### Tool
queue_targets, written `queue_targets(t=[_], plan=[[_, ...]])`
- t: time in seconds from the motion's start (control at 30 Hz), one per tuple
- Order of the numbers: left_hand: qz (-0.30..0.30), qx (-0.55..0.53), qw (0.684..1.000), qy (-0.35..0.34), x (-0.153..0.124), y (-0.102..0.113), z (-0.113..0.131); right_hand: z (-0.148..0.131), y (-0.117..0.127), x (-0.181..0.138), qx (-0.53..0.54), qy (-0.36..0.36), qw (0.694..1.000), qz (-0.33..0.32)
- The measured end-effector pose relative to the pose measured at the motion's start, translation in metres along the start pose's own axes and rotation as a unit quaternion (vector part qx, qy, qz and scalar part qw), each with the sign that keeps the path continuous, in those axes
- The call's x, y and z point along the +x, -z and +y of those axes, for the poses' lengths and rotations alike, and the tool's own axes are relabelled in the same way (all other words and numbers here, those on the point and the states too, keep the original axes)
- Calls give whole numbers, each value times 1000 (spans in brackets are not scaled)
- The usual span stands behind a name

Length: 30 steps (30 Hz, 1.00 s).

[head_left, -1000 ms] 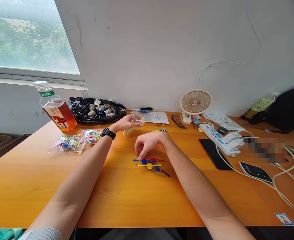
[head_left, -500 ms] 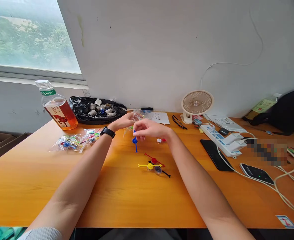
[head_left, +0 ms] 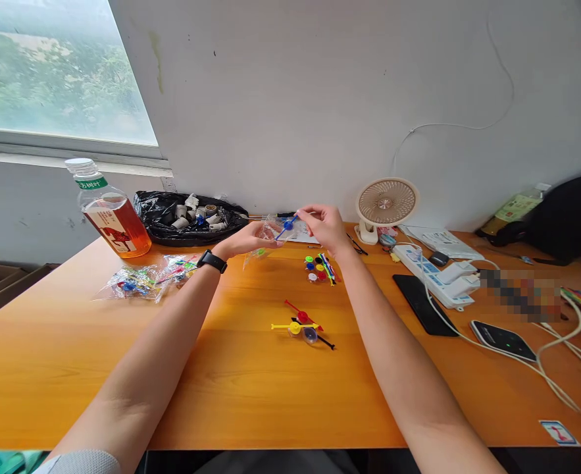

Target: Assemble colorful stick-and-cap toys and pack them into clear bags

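Note:
My left hand (head_left: 247,239) is closed on a clear plastic bag (head_left: 260,258) over the far part of the desk. Something green shows low in the bag. My right hand (head_left: 326,228) pinches one end of a blue arrow spinner (head_left: 289,225), tilted at the mouth side of the bag; I cannot tell whether its lower end is inside. Below my right hand lie several small coloured discs (head_left: 312,266) and a bundle of coloured arrows (head_left: 328,268). Nearer me rest a yellow arrow spinner (head_left: 295,327), a red one (head_left: 303,316) and a black one (head_left: 328,343), overlapping.
Filled clear bags (head_left: 137,282) lie left of my left forearm, near a tea bottle (head_left: 117,224). Behind is a black bag (head_left: 156,227) of grey pieces. To the right are a small fan (head_left: 387,203), a power strip (head_left: 431,276), a black slab (head_left: 423,304), a phone (head_left: 502,340) and cables.
My right hand has carried the blue spinner up and away from me to the bag, uncovering the discs and arrow bundle. My left hand has stayed nearly in place.

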<state>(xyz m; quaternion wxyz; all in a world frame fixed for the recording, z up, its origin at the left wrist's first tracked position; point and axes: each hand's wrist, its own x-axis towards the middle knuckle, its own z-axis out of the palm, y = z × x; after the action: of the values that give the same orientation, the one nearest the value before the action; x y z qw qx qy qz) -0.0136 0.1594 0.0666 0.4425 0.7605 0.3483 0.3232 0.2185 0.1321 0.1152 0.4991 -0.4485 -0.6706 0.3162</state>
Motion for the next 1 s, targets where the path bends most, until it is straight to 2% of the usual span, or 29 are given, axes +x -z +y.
queue_targets(t=[0.07, 0.13, 0.27, 0.33, 0.47, 0.63, 0.73, 0.83, 0.9, 1.0], plan=[[-3, -8, 1000, -10, 0, -1, 1, -2, -6, -3, 5, -38, 998, -42], [-8, -14, 1000, -25, 0, -2, 4, -5, -11, -5, 26, -67, 996, -47], [8, -17, 999, -48, -2, -4, 11, -11, -17, -6, 94, -81, 992, 30], [17, -20, 998, -52, -2, -6, 14, -13, -20, -7, 109, -98, 988, 45], [34, -22, 997, -63, -2, -8, 21, -17, -24, -10, 61, -144, 988, -19], [59, 8, 995, -82, -1, -7, 23, -25, -17, -14, -86, -75, 992, -61], [72, 0, 994, -77, 0, -7, 20, -31, -6, -17, -138, -86, 980, -119], [83, -6, 994, -72, 2, -8, 17, -33, 2, -19, -143, -109, 963, -201], [80, -9, 994, -71, 2, -8, 14, -31, 3, -19, -124, -92, 964, -218], [80, -34, 994, -69, 1, -6, 9, -26, 0, -17, -98, -27, 970, -221]])
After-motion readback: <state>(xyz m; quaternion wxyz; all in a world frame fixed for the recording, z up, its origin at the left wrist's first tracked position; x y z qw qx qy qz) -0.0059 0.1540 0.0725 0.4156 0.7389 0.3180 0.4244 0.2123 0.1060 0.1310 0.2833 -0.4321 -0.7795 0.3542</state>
